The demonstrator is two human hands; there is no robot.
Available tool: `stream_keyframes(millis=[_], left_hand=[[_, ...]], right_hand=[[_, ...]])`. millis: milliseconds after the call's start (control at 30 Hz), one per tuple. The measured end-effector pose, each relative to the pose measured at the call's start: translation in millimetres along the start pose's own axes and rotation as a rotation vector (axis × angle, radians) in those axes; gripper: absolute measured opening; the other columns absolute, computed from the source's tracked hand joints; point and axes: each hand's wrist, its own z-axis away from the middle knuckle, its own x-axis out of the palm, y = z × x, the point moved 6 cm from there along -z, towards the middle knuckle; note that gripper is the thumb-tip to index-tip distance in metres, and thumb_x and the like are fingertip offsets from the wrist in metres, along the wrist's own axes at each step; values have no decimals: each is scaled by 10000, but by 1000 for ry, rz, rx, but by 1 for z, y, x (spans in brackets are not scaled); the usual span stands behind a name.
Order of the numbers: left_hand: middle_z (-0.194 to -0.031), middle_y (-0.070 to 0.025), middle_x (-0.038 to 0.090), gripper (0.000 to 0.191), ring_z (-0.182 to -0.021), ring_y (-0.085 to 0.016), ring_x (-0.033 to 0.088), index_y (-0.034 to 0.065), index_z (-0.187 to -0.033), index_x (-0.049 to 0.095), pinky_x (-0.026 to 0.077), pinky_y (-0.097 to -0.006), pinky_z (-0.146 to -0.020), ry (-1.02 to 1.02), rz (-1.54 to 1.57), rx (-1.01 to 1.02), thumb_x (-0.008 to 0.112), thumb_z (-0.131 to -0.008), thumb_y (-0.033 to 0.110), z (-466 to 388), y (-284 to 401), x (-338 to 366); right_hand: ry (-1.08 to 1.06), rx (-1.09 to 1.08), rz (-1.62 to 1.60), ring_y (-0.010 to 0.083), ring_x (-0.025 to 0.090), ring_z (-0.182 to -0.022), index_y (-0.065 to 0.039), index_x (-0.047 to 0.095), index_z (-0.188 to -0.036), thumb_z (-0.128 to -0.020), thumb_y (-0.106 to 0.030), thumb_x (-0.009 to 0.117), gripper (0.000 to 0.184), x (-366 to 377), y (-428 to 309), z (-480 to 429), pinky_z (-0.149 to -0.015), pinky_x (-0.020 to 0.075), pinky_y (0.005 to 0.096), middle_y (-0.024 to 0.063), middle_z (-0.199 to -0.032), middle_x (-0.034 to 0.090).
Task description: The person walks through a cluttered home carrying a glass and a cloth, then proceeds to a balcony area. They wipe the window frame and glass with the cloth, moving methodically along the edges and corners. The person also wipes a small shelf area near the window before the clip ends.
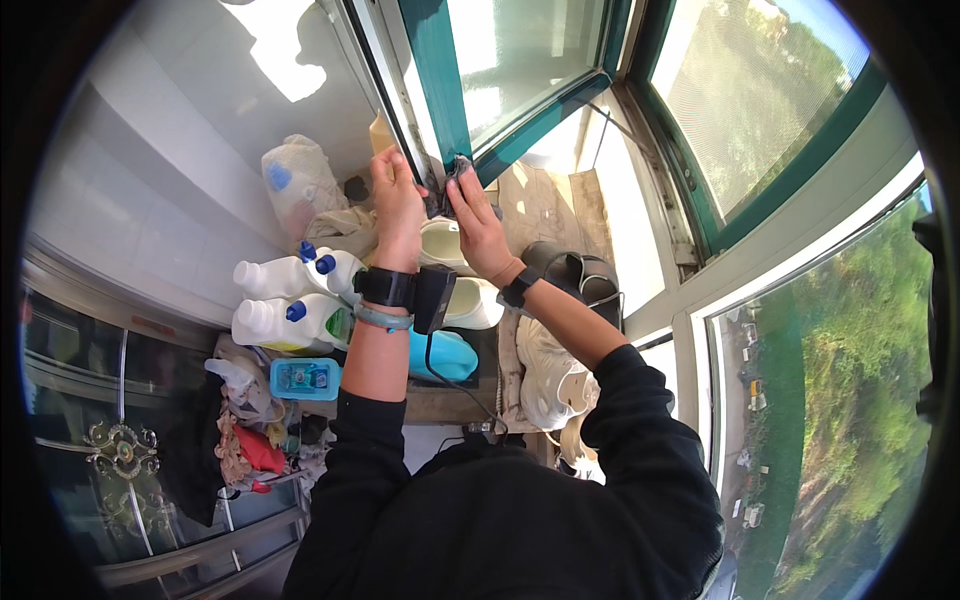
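An opened window sash with a green frame (433, 82) and a pale outer edge stands before me. My right hand (484, 229) has its fingers extended over a crumpled dark grey cloth (460, 165), pressing it at the sash's lower corner. On the other side of that corner is my left hand (397, 199), its fingers curled and its thumb close to the cloth and the sash edge. Whether it grips either one is hidden. A yellowish piece (381, 135) shows just above the left fingertips, beside the sash. A boxy black device with a cable (433, 298) sits at my left wrist.
Below my arms are white clogs (474, 304), black footwear (596, 281), white shoes (551, 375) and a turquoise object (446, 356). White bottles (281, 322), a blue tray (276, 379) and a stuffed plastic bag (300, 184) are at left. Cardboard (536, 199) lies beyond; a screened window (750, 105) stands right.
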Motion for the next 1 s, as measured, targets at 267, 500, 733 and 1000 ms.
stream_keyframes(millis=[267, 500, 733, 1000], left_hand=[[-1044, 47, 509, 414, -799, -83, 474, 172, -1236, 508, 417, -236, -664, -88, 80, -34, 465, -996, 506, 1, 1, 0], [-1129, -12, 614, 445, -848, -74, 533, 110, -1289, 519, 435, -243, -695, -35, 8, -43, 302, -1066, 428, 3, 10, -4], [-1129, -61, 539, 325, -820, -125, 535, 108, -1265, 457, 459, -267, -726, 14, 122, -268, 542, -1001, 279, 48, -21, 2], [-1113, -108, 607, 262, -994, -180, 613, -3, -1212, 511, 517, -286, -885, -271, 513, -380, 558, -956, 28, 87, -36, 44]], right_hand=[[35, 26, 31, 414, 413, -1349, -1, 500, -1375, -775, 120, 571, 616, 10, 5, -71, -1096, 390, 431, 254, -1446, 428], [-117, 92, 45, 364, 510, -1264, -2, 568, -1295, -824, 142, 548, 493, -2, 8, 13, -1062, 415, 395, 214, -1368, 510], [476, 817, -523, 142, 521, -1015, -87, 448, -1349, -911, 115, 469, 483, -40, 62, 27, -931, 419, 265, 56, -1201, 530], [198, 970, -595, 168, 536, -1027, -66, 591, -1037, -842, -47, 642, 203, -49, 38, 21, -911, 426, 272, 74, -1070, 560]])
